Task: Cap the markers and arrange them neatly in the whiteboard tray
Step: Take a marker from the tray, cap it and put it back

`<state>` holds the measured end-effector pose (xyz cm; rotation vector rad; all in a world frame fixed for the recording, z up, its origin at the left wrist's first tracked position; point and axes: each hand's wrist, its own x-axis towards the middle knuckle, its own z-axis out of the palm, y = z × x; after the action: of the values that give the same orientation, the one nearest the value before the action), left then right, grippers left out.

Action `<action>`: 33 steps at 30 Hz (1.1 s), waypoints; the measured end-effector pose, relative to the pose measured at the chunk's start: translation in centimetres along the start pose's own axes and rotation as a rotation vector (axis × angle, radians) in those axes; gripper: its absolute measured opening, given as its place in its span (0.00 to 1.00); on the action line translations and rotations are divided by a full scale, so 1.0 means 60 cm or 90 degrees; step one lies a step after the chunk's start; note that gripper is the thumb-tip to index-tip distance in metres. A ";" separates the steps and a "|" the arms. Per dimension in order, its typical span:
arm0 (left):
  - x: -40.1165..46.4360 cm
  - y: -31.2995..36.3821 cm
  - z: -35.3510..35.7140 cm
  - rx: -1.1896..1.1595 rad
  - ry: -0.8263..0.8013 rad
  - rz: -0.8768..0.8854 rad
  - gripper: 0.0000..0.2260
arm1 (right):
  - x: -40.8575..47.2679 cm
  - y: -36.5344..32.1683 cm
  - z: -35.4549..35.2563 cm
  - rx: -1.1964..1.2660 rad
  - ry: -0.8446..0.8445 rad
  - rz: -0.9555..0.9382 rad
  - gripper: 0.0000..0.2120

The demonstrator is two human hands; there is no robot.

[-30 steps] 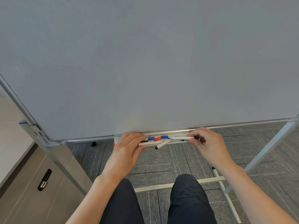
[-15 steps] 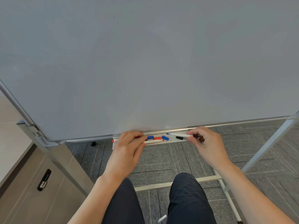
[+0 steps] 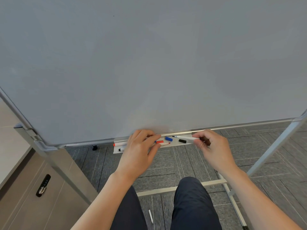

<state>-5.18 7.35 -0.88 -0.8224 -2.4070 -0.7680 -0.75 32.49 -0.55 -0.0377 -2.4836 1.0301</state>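
The right hand [image 3: 211, 146] pinches an uncapped marker [image 3: 186, 138] by its rear end, its long axis lying along the whiteboard tray [image 3: 176, 143] with the dark tip pointing left. A loose black cap [image 3: 182, 141] lies in the tray just under that barrel, nearer the right hand. The left hand [image 3: 139, 147] curls over the markers at the tray's middle; what it grips is hidden.

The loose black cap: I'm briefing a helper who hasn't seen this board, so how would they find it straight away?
Start at the big grey whiteboard and drop to the narrow white tray under its lower edge. The short black plastic cap lies near the tray's right end, just below the uncapped white marker that the right hand holds. The neighbouring loose caps are blue and red.
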 end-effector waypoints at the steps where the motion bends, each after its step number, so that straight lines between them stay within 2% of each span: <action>1: 0.007 0.007 0.002 0.010 0.003 0.006 0.11 | -0.001 0.001 -0.001 -0.001 0.004 0.000 0.06; 5: 0.036 0.028 0.016 0.089 -0.010 0.027 0.05 | -0.004 0.006 -0.009 -0.008 0.017 -0.006 0.05; 11: 0.061 0.041 0.027 0.163 -0.056 0.019 0.08 | -0.006 0.014 -0.024 -0.014 0.024 0.002 0.05; 18: 0.073 0.064 0.027 0.198 -0.116 0.043 0.09 | -0.009 0.013 -0.033 -0.021 0.032 0.001 0.07; 25: 0.074 0.069 0.031 0.183 -0.093 0.040 0.07 | -0.011 0.013 -0.037 -0.025 0.029 -0.007 0.06; 27: 0.074 0.075 0.024 0.096 -0.053 -0.001 0.06 | -0.012 0.013 -0.037 -0.031 0.031 -0.012 0.06; 31: 0.074 0.096 -0.015 -0.335 0.034 -0.303 0.04 | -0.012 0.000 -0.036 -0.022 0.041 -0.024 0.05; 33: 0.071 0.093 -0.030 -0.488 0.044 -0.392 0.08 | -0.012 -0.014 -0.033 -0.005 0.044 -0.036 0.04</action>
<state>-4.04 11.61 4.90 -0.2552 -2.2955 -1.9885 0.82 33.10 0.98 -0.0056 -2.4121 0.9801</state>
